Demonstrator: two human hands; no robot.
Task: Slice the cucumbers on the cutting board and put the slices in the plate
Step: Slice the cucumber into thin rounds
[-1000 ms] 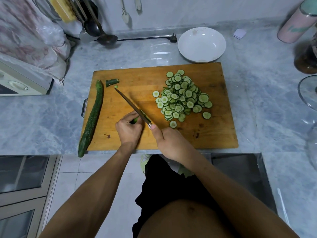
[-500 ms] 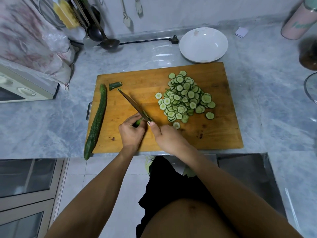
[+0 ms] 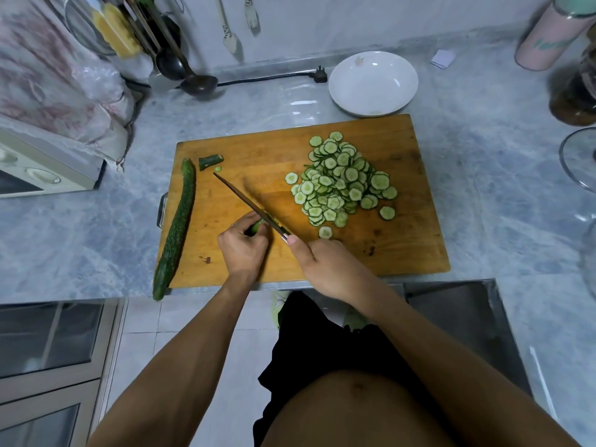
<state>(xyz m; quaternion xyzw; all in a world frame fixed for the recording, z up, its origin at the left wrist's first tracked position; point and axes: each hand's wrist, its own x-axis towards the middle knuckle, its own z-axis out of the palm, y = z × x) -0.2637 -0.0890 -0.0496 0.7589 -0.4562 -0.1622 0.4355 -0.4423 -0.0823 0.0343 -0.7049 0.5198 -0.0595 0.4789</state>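
Grey-blue marbled stone table in a kitchen corner, pale wall behind w/ ladles and utensils hanging, tiled floor below. Rectangular wooden cutting board sits at the table's near edge; round white plate just beyond its far right corner, holding no slices. Whole dark-green cucumber lies along the board's left edge, long axis near-to-far, near tip overhanging the table. Cut stem end near its far tip. Pile of thin round cucumber slices on the board's right half. Left hand, fingers curled, pinches a short green cucumber stub on the board. Right hand grips the handle of a long thin-bladed knife, thumb along the top; blade points far-left, against the stub.
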